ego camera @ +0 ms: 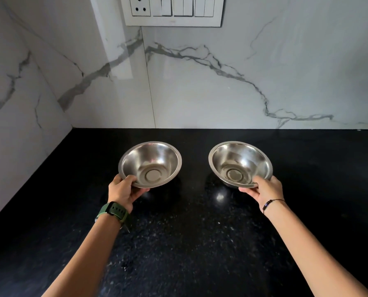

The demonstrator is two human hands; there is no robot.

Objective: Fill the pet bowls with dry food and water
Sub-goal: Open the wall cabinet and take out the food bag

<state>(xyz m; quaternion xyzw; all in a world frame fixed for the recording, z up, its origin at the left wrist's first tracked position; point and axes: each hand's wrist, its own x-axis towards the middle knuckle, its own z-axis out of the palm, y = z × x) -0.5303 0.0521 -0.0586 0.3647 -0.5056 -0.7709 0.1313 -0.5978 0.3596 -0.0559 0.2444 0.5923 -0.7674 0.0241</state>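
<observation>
Two steel bowls above black counter, well apart, both empty, probably held so for setting down: left bowl pinched at near rim by left hand, right bowl by right hand.

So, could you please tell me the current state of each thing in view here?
Left bowl: empty, tilted toward the camera, near rim gripped.
Right bowl: empty, tilted, near rim gripped.
Left hand: holds the left bowl's rim.
Right hand: holds the right bowl's rim.
Wall socket: nothing plugged in.
Countertop: glossy black.
</observation>
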